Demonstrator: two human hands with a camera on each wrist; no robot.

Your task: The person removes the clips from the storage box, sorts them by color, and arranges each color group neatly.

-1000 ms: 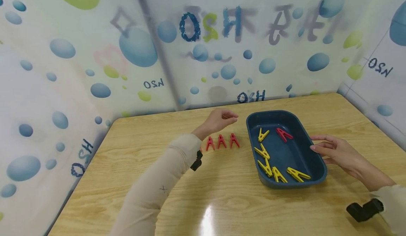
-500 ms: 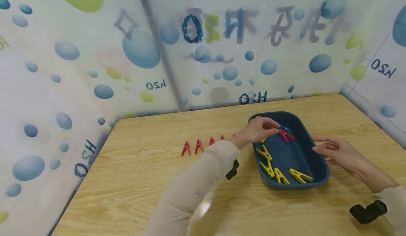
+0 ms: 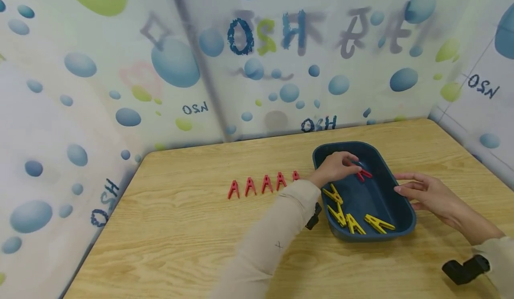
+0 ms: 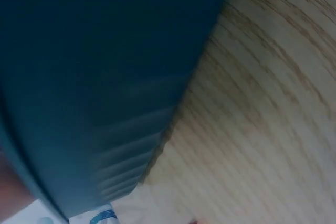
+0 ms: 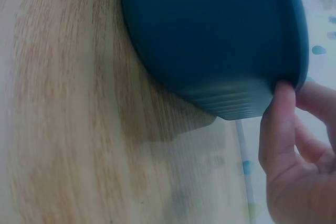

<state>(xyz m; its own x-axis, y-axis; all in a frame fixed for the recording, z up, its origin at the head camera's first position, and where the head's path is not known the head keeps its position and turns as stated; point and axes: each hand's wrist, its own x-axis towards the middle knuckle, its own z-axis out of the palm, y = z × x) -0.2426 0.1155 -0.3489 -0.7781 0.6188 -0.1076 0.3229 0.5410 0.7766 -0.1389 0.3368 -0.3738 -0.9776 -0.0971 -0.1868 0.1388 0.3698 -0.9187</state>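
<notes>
A dark blue plastic bin (image 3: pixel 403 232) stands on the right part of the table. My left hand (image 3: pixel 335 167) reaches over its left rim, and the fingertips pinch the top end of a red clothespin (image 3: pixel 366 174) inside. Several yellow clothespins (image 3: pixel 379 223) lie along the bin's left and near sides; the hand hides the farthest one. At the right wall my right hand (image 3: pixel 433 196) grips the rim between thumb and fingers, also seen in the right wrist view. The left wrist view shows the bin's outer wall (image 4: pixel 105 103) but not the fingertips.
Left of the bin, several red clothespins (image 3: pixel 267 183) stand in a row on the wooden table (image 3: pixel 168 227); my left forearm passes close in front of them. A patterned wall covering (image 3: pixel 277 89) rises at the table's back edge.
My left hand has moved right, from above the row of red clothespins into the bin, onto the red clothespin there. My right hand has stayed at the bin's right rim.
</notes>
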